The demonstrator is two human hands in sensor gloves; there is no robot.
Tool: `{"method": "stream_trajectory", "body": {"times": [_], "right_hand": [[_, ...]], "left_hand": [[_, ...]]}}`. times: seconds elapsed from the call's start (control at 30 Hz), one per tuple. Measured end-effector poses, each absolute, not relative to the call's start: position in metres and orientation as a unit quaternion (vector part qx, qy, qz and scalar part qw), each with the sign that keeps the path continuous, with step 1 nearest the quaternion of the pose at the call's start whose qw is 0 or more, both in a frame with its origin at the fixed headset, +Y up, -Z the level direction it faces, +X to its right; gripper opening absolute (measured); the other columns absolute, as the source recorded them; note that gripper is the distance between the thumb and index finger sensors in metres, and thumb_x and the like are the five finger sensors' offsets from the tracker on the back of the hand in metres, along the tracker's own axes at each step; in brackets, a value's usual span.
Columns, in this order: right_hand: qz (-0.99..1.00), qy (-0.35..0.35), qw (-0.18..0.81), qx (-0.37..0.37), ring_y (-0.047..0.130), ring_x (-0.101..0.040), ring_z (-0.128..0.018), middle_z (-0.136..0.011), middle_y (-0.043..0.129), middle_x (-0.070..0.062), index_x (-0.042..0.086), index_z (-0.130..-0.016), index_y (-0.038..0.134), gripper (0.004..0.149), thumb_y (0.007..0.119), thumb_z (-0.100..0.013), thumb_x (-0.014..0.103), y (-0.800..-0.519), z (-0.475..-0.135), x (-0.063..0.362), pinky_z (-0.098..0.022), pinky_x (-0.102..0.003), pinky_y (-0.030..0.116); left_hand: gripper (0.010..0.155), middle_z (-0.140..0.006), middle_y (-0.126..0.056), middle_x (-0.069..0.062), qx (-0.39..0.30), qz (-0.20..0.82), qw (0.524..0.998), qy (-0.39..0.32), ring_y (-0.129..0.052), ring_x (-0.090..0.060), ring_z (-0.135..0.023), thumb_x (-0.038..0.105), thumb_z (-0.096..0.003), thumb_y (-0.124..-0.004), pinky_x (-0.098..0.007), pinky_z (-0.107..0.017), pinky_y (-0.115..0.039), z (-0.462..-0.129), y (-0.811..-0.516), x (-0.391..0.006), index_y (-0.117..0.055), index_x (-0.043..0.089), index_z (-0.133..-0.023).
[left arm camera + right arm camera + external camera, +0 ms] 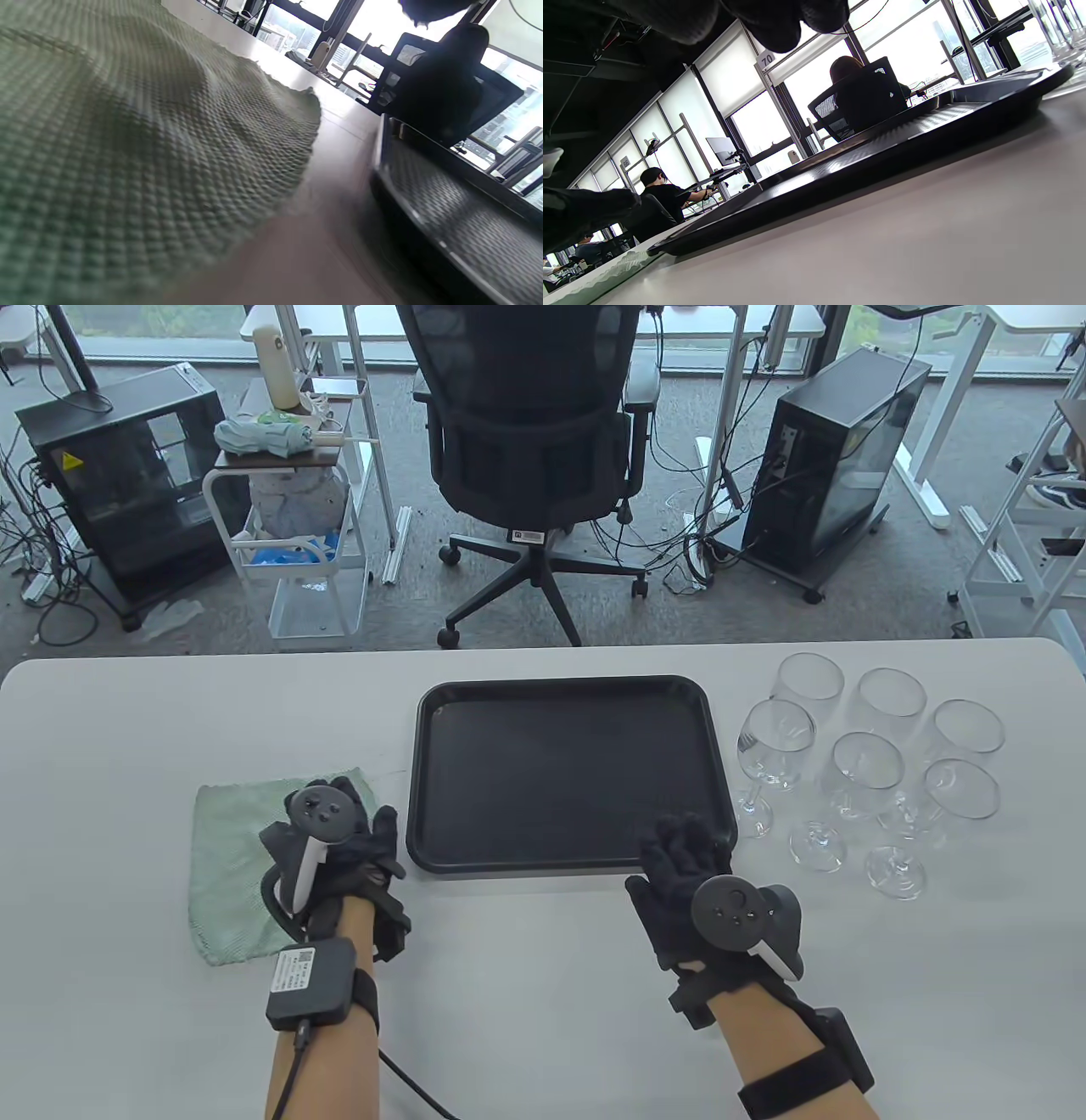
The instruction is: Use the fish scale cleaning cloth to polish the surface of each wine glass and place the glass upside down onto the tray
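A pale green fish scale cloth [229, 874] [127, 148] lies flat on the white table at the left. My left hand [361, 814] rests on the cloth's right part with relaxed fingers. An empty black tray [551, 772] [466, 237] [882, 156] sits in the middle of the table. My right hand [679, 840] hovers with loosely spread fingers over the tray's near right corner and holds nothing. Several clear wine glasses [874, 763] stand upright in a cluster right of the tray. The nearest glass [776, 742] is just beside the tray's right rim.
The white table [543, 1001] has its far edge just behind the tray and the glasses. Beyond that edge stand a black office chair [526, 432], a white trolley [288, 551] and two computer towers [831, 466] on the floor.
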State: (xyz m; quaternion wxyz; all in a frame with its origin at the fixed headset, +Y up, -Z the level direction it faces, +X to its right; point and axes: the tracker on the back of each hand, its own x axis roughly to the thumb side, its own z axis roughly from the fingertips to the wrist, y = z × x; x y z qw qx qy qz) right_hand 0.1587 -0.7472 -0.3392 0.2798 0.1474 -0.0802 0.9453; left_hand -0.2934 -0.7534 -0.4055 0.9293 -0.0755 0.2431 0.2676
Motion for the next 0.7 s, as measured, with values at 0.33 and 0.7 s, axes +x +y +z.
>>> {"method": "stream_trajectory", "body": {"times": [0.33, 0.7], "right_hand": [[0.946, -0.063, 0.28, 0.15, 0.022, -0.036, -0.103, -0.115, 0.044, -0.012, 0.021, -0.107, 0.055, 0.064, 0.065, -0.054, 0.055, -0.75, -0.337, 0.153, -0.07, -0.058, 0.027], [0.947, -0.064, 0.284, 0.136, 0.023, -0.036, -0.103, -0.115, 0.044, -0.012, 0.021, -0.107, 0.056, 0.064, 0.066, -0.054, 0.055, -0.75, -0.338, 0.159, -0.07, -0.059, 0.027]], "left_hand": [[0.106, -0.114, 0.012, 0.004, -0.213, 0.286, 0.891, 0.282, 0.021, -0.035, -0.101, 0.092, -0.0343, -0.071, -0.076, -0.06, 0.004, -0.417, -0.798, -0.335, -0.003, 0.051, -0.104], [0.062, -0.115, 0.004, 0.009, -0.21, 0.267, 0.89, 0.305, 0.016, -0.03, -0.104, 0.06, -0.0561, -0.056, -0.072, -0.063, 0.006, -0.416, -0.806, -0.33, -0.022, 0.051, -0.106]]}}
